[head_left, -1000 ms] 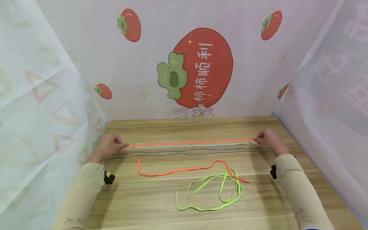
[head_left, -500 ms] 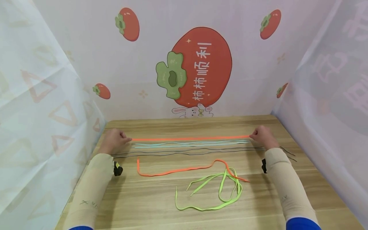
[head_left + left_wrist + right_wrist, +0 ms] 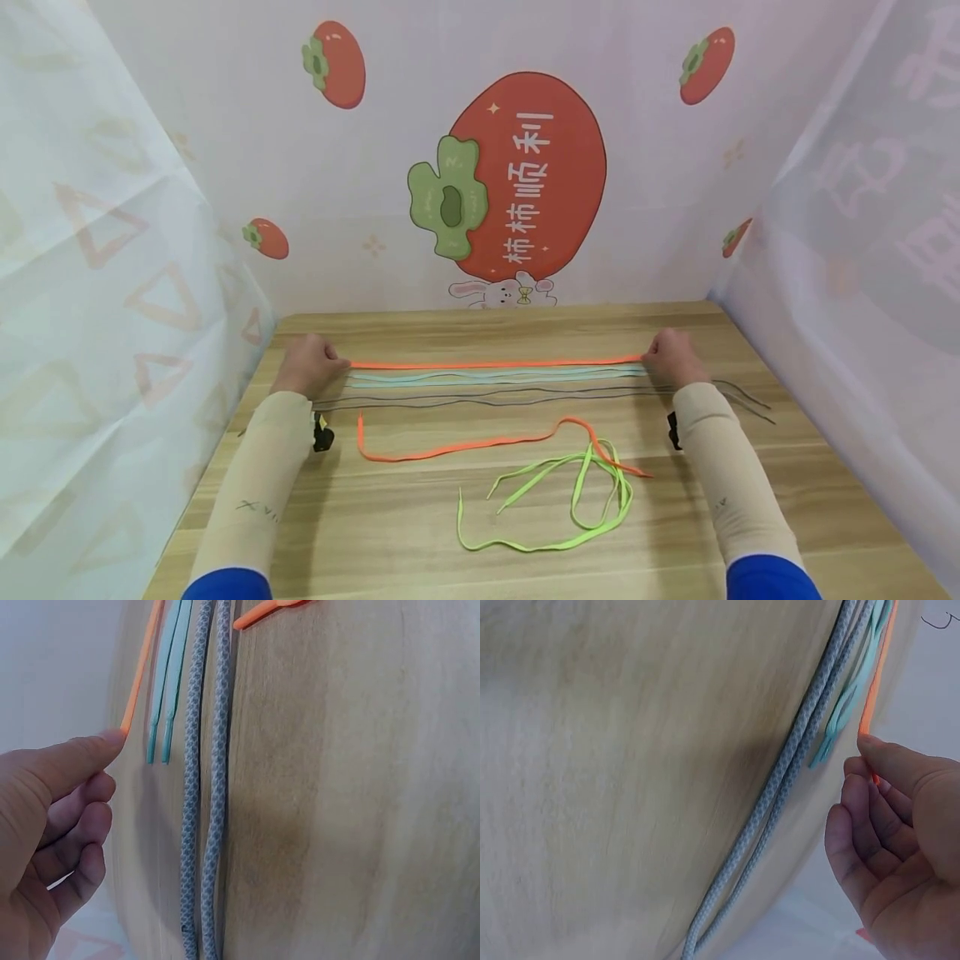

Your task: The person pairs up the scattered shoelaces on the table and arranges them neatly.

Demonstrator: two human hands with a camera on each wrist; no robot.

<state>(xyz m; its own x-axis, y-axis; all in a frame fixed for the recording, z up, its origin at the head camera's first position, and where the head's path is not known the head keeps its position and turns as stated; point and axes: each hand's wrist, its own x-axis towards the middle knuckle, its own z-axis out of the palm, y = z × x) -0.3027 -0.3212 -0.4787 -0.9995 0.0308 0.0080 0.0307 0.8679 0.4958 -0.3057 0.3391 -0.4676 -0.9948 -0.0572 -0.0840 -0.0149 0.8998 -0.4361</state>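
An orange shoelace [image 3: 480, 365] runs straight from hand to hand across the far part of the table. My left hand [image 3: 308, 364] pinches its left end between thumb and finger, and my right hand [image 3: 674, 356] pinches the right end, whose tip shows below the thumb in the right wrist view. Just in front of it lie two mint-green shoelaces [image 3: 172, 675], side by side and nearly straight. Nearer still, two grey patterned round laces [image 3: 193, 787] stretch lengthwise, passing beneath both forearms in the head view.
A second orange shoelace [image 3: 457, 449] lies bent on the wooden table [image 3: 375, 525], its right end crossing a loosely looped lime-green lace [image 3: 555, 547]. A printed back wall [image 3: 360, 183] rises behind the table, with white sheets at both sides.
Both hands have moved inward and the orange lace has shifted slightly away from me, off the mint-green laces to a line behind them. The other laces stay put.
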